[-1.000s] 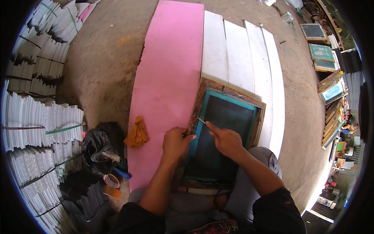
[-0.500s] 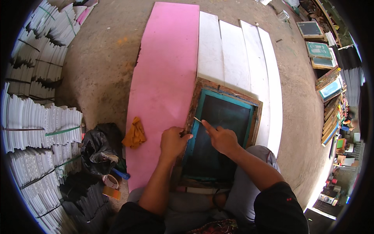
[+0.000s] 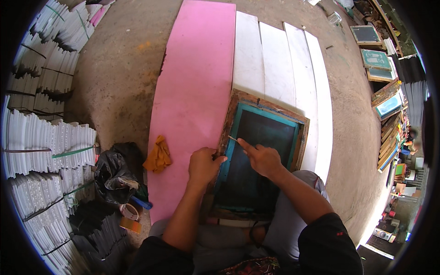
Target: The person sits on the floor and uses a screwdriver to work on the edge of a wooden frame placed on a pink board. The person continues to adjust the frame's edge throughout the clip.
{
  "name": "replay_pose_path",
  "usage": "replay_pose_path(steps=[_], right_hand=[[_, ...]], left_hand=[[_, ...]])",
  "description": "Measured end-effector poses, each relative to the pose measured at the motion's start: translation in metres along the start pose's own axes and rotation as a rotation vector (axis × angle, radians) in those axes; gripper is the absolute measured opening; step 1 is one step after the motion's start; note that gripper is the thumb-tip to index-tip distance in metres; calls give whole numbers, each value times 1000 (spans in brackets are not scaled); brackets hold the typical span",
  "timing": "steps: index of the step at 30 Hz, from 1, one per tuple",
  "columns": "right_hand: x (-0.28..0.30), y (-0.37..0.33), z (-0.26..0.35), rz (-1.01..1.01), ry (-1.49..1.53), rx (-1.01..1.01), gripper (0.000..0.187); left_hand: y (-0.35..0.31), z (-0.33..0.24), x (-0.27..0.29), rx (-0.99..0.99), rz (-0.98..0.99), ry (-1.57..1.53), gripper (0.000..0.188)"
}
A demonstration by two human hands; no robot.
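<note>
A wooden screen-printing frame (image 3: 272,106) with a dark mesh and a teal border lies tilted in front of my knees. My left hand (image 3: 202,167) grips its left rail, fingers curled over the wood and thumb toward the teal border. Pinched in my right hand (image 3: 263,159) is a thin pale stick-like tool (image 3: 233,138), its tip at the inner edge of the left rail. That hand hovers over the mesh; whether it touches the mesh I cannot tell. What the tool's far end looks like is too small to make out.
Under the frame are a pink board (image 3: 197,68) and white boards (image 3: 275,59). An orange cloth (image 3: 158,156) lies on the pink one. To the left are a black plastic bag (image 3: 117,172), a tape roll (image 3: 129,212) and tied paper stacks (image 3: 50,142). More frames (image 3: 378,59) line the right.
Almost nothing differs. My right hand and the tool have shifted very slightly, and the tool stays at the left rail. My left hand keeps its hold.
</note>
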State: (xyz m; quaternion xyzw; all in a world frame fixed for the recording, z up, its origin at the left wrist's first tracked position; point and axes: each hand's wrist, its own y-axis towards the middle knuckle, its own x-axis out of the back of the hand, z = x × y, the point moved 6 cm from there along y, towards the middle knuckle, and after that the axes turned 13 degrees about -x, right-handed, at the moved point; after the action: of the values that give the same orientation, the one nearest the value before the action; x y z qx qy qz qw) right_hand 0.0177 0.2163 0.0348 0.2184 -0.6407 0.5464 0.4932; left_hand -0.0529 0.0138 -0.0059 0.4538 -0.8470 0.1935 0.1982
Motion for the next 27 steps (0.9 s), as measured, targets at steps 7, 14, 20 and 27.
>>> replay_pose_path(steps=[7,14,20,27], right_hand=[[-27,21,-22,122,747,178,45],[-29,20,-21,294,921,51,44],[-18,25,-12,-73,579,294,49],[-21,15,-15,931,1400,-403,47]], left_hand=[[3,-4,1,-18,24,37,37],[2,0,2,-8,2,-23,37],[2,4,-3,29,-2,-85,36],[3,-6,7,-12,23,16,38]])
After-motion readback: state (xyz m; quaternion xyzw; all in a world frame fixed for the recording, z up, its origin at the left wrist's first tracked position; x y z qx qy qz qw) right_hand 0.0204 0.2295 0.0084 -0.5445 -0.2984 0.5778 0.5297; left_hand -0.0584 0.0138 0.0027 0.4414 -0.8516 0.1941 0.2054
